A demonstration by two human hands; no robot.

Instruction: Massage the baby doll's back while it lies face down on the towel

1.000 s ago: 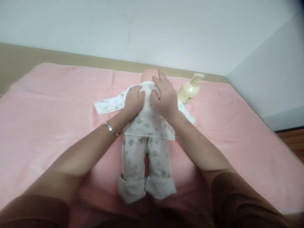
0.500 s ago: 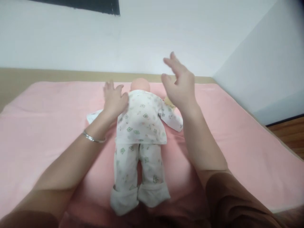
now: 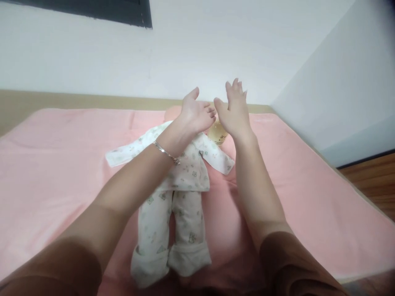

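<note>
A baby doll in white printed pajamas lies on a pink cloth, its head at the far end and mostly hidden behind my left hand. Palm turned up, my left hand is raised over the doll's shoulder area with nothing in it and the fingers loosely bent. My right hand is up to the right of it, fingers spread and holding nothing. Between and behind the two hands stands a bottle of yellowish liquid, partly covered, close to the doll's right-side sleeve.
The pink cloth covers a tan surface that meets a white wall at the back. A dark panel is at the upper left. Wooden flooring shows at the right, below the side wall.
My left hand has moved right from beside the doll's shoulder and turned palm up. My right hand has shifted slightly, its fingers now pointing more upward. More of the bottle shows.
</note>
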